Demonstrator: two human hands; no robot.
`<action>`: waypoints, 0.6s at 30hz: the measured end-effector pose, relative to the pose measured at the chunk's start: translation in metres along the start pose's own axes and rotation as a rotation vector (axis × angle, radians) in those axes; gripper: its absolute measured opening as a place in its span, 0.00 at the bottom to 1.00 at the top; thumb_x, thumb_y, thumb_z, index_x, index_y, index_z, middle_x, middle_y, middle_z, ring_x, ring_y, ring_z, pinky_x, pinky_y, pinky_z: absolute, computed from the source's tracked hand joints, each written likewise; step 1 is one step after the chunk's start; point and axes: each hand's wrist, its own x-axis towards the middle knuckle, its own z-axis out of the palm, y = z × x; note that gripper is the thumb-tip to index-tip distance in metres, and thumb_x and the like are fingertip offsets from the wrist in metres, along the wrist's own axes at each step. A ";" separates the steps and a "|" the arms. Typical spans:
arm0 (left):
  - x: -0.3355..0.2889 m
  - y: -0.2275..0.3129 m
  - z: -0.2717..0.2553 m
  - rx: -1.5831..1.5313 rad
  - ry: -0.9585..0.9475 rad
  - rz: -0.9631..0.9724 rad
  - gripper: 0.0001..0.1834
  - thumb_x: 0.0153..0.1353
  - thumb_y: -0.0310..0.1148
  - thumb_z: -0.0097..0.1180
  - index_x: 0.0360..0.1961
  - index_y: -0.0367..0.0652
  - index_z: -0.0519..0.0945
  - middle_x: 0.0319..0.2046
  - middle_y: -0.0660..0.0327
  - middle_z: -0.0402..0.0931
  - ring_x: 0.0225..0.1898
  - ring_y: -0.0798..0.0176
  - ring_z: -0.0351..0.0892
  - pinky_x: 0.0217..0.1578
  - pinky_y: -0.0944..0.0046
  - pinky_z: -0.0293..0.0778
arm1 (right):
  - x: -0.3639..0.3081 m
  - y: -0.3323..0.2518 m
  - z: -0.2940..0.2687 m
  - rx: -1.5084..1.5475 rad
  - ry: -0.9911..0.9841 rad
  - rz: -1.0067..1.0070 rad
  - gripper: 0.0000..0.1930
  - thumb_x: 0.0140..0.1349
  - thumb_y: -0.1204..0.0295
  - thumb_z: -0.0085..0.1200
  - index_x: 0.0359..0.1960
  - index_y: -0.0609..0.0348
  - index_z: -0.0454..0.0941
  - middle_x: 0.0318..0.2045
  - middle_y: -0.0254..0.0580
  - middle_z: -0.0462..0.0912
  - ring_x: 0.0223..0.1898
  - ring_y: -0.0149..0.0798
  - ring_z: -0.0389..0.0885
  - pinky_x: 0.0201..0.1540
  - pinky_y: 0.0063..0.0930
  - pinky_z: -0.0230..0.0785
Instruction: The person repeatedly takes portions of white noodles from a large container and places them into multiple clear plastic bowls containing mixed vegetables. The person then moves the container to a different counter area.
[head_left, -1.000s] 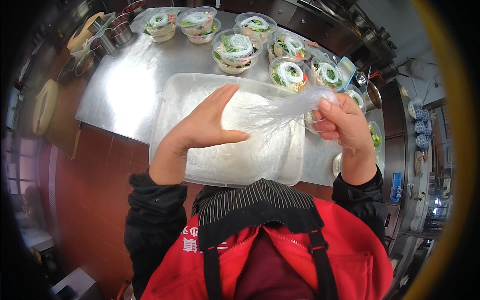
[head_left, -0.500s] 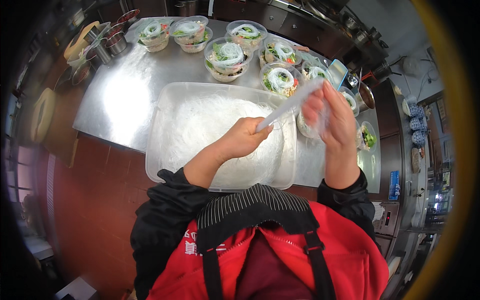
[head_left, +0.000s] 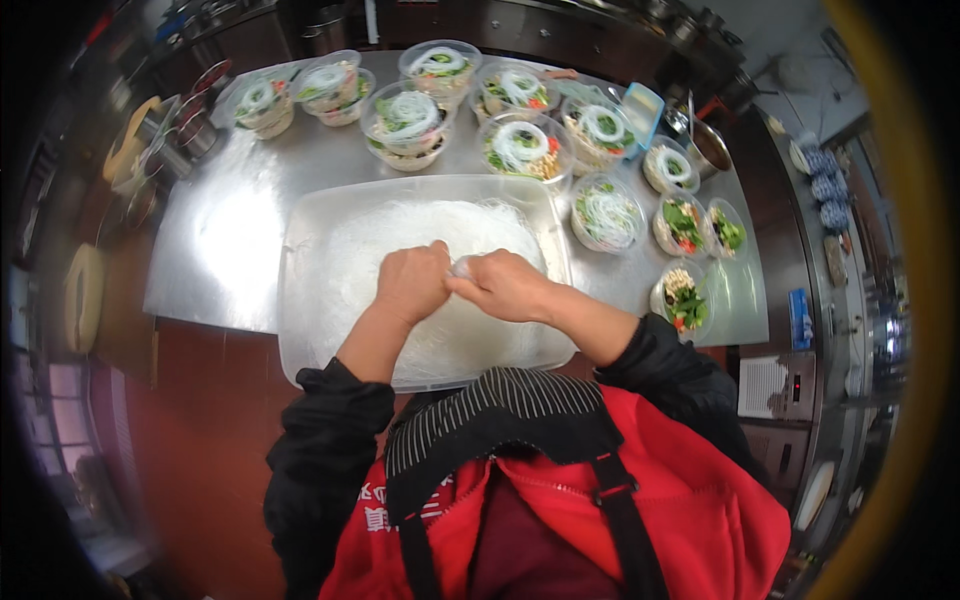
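Observation:
Both fists meet above a large translucent plastic bin of thin white glass noodles. My left hand is closed, back upward, over the middle of the bin. Right beside it, my right hand grips a small bundle of glass noodles, a bit of which shows between the two hands. Most of that bundle is hidden inside my fingers. To the right of the bin stands a clear bowl topped with loosely spread noodles. Another bowl behind the bin carries a neat noodle coil over vegetables and peanuts.
Several clear bowls of salad with noodle coils line the back of the steel table. Three bowls at the right, one of them near the front, show greens without noodles. A blue-edged container and a metal pot stand back right.
My right hand has come down and left to meet my left hand over the bin. The noodle bundle stretched between them is now mostly gathered in my fists. The view has shifted slightly.

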 end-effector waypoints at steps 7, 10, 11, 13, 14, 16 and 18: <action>0.006 0.003 0.047 -0.044 0.265 0.158 0.18 0.56 0.38 0.49 0.11 0.45 0.69 0.09 0.58 0.70 0.12 0.56 0.71 0.14 0.61 0.67 | -0.034 -0.010 0.013 0.435 0.017 0.250 0.18 0.59 0.62 0.42 0.22 0.66 0.72 0.20 0.60 0.74 0.25 0.59 0.73 0.32 0.44 0.65; 0.009 0.013 0.050 -0.043 0.253 0.191 0.18 0.56 0.39 0.49 0.11 0.46 0.70 0.09 0.58 0.69 0.11 0.56 0.70 0.13 0.60 0.66 | -0.048 -0.009 0.012 0.388 0.103 0.212 0.17 0.59 0.64 0.42 0.21 0.66 0.71 0.19 0.59 0.73 0.23 0.56 0.72 0.30 0.43 0.64; 0.010 0.016 0.050 -0.032 0.231 0.189 0.18 0.56 0.39 0.49 0.11 0.46 0.70 0.08 0.58 0.69 0.11 0.56 0.70 0.13 0.59 0.66 | -0.053 -0.009 0.012 0.381 0.152 0.184 0.17 0.59 0.63 0.42 0.21 0.66 0.71 0.17 0.57 0.72 0.20 0.54 0.71 0.27 0.41 0.63; 0.013 0.020 0.050 -0.042 0.243 0.228 0.18 0.56 0.38 0.50 0.10 0.46 0.69 0.08 0.58 0.68 0.10 0.56 0.70 0.12 0.60 0.65 | -0.059 -0.008 0.007 0.374 0.186 0.184 0.16 0.59 0.64 0.43 0.21 0.66 0.71 0.16 0.57 0.72 0.20 0.55 0.71 0.27 0.41 0.63; 0.013 0.022 0.050 -0.064 0.215 0.259 0.18 0.56 0.38 0.50 0.10 0.46 0.69 0.08 0.58 0.68 0.10 0.56 0.70 0.12 0.60 0.65 | -0.064 -0.009 0.005 0.388 0.163 0.216 0.16 0.58 0.65 0.42 0.21 0.67 0.71 0.17 0.58 0.73 0.22 0.57 0.72 0.28 0.44 0.64; 0.015 0.025 0.053 -0.058 0.246 0.250 0.18 0.55 0.38 0.51 0.10 0.46 0.68 0.08 0.58 0.68 0.10 0.56 0.70 0.12 0.60 0.65 | -0.069 -0.007 0.000 0.379 0.143 0.233 0.15 0.58 0.66 0.42 0.21 0.67 0.71 0.18 0.59 0.74 0.23 0.60 0.72 0.30 0.46 0.64; 0.017 0.029 0.057 -0.064 0.259 0.260 0.18 0.55 0.37 0.51 0.10 0.46 0.68 0.08 0.58 0.68 0.10 0.56 0.69 0.12 0.61 0.65 | -0.072 -0.004 -0.005 0.356 0.128 0.220 0.16 0.58 0.66 0.42 0.21 0.68 0.71 0.17 0.59 0.73 0.22 0.60 0.72 0.29 0.47 0.64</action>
